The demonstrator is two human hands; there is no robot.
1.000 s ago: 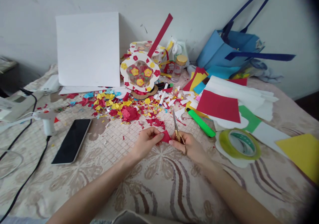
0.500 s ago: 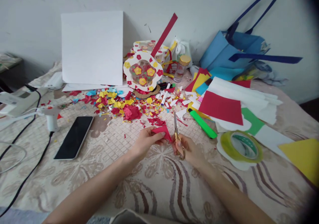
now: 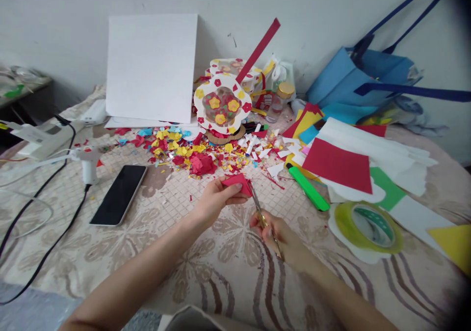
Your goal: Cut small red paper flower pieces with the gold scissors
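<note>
A small piece of red paper (image 3: pixel 237 182), seemingly folded, is pinched between the thumb and fingers of my left hand (image 3: pixel 217 198). My right hand (image 3: pixel 275 230) grips gold-handled scissors (image 3: pixel 257 204), whose blades point up and away toward the paper. The blade tips meet the paper's right edge; I cannot tell whether they are cutting into it. Just beyond my left hand lies a stack of red paper flower cut-outs (image 3: pixel 202 164) among many yellow, red and blue paper scraps. A white flower-shaped paper piece with red and yellow flowers (image 3: pixel 222 103) stands behind them.
A phone (image 3: pixel 119 195) and a white glue gun (image 3: pixel 88 166) with a black cable lie left. To the right are a green cutter knife (image 3: pixel 308 187), a tape roll (image 3: pixel 368 227) and red paper (image 3: pixel 337 166). A white board (image 3: pixel 150 68) and blue bag (image 3: pixel 362 78) stand behind.
The scissors have swung from upright beside the paper to slanting left, their tips now at its edge. My right hand has lowered slightly. The view has turned a little left.
</note>
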